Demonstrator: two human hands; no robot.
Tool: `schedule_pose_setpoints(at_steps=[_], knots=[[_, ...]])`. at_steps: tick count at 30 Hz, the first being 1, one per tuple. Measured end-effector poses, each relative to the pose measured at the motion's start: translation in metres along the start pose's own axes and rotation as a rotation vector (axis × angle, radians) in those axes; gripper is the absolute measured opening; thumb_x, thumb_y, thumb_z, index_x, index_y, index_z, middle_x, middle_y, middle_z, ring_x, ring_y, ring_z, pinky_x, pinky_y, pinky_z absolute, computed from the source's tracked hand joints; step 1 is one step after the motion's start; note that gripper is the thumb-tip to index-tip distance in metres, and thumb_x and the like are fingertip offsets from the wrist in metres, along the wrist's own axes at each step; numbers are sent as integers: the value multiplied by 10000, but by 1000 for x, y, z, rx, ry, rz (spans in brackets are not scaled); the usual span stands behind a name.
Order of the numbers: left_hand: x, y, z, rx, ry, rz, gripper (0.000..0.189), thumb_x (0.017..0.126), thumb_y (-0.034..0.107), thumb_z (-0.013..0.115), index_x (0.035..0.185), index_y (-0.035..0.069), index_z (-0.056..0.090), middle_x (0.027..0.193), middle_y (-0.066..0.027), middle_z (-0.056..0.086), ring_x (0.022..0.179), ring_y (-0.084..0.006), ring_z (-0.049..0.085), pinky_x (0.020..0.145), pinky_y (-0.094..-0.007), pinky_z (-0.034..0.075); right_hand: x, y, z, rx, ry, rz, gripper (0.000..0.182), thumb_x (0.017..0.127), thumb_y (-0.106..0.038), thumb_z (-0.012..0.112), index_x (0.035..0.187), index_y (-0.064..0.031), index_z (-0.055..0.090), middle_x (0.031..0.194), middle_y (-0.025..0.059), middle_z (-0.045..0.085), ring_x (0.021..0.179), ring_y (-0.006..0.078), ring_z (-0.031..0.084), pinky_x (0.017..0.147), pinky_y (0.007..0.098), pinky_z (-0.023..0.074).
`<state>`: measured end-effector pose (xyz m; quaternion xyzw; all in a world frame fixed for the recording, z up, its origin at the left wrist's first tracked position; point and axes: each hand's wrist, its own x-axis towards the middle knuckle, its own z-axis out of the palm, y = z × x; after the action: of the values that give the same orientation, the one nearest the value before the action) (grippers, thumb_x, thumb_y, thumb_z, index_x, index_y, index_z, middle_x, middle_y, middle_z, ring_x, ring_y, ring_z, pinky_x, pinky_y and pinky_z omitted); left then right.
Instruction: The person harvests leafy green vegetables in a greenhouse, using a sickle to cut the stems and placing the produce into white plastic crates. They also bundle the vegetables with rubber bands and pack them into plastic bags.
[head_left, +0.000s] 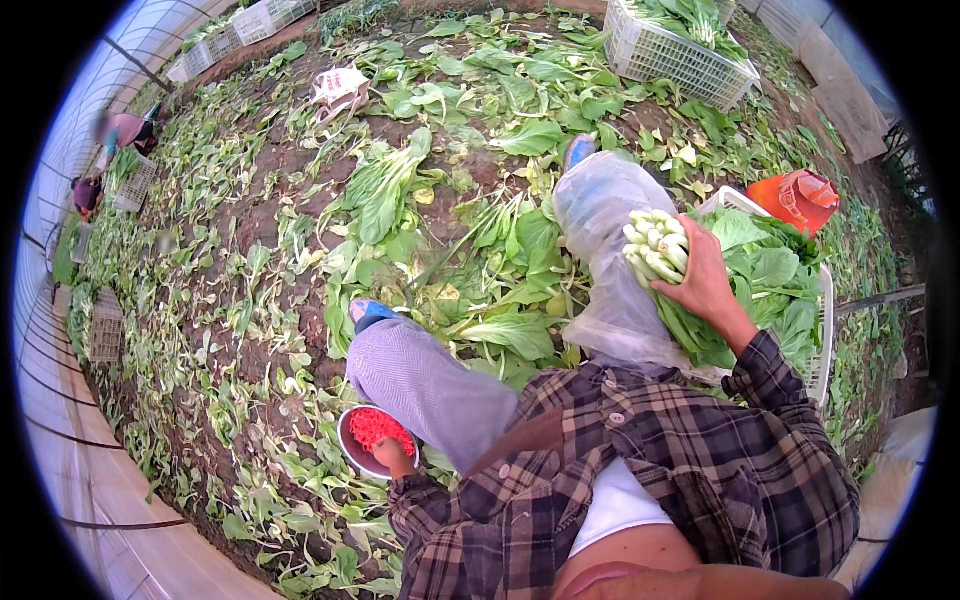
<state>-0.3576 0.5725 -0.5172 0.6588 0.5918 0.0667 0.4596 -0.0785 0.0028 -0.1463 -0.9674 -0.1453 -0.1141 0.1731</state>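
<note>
My right hand (703, 274) grips a bunch of leafy greens (657, 244) around its pale stalks, with the cut ends facing up. The bunch is beside my right knee, which is covered in clear plastic, and its leaves hang down toward a white plastic crate (825, 330). More loose greens (776, 262) fill that crate. At my left, my left hand (390, 451) reaches into a round bowl (349, 448) of small red ties (375, 427). Its fingertips are hidden among the ties, so their hold cannot be made out.
Cut greens (386, 187) and trampled leaves cover the soil between my feet. An orange bag (795, 199) stands behind the right crate. Ahead are a white bag (339, 88) and a full crate (679, 67). People (127, 131) work at far left, near another crate (135, 184).
</note>
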Motion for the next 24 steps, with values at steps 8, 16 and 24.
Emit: schedule_pose_setpoints(at_steps=[8,16,24], knots=[[-19,38,-10,26,-214,209,93,705,109,578,671,24,559,594,-108,578,491,-219,555,450,-324,438,-12,13,-2,50,93,0,968,516,-240,817,1298,-18,293,1190,176,448,1117,335,427,993,426,294],[1,231,-22,-330,-50,334,71,729,42,589,783,0,572,660,-33,564,564,-149,566,486,-252,456,-8,12,7,63,187,-109,914,526,-249,811,1259,-10,321,1184,184,446,1097,334,436,954,431,323],[-278,514,145,-66,-931,1094,159,855,36,548,1008,3,578,896,-65,636,745,-123,617,677,-230,494,-1,-12,10,19,172,-240,818,535,-223,777,1220,-3,388,1318,165,348,1112,327,423,943,427,333]])
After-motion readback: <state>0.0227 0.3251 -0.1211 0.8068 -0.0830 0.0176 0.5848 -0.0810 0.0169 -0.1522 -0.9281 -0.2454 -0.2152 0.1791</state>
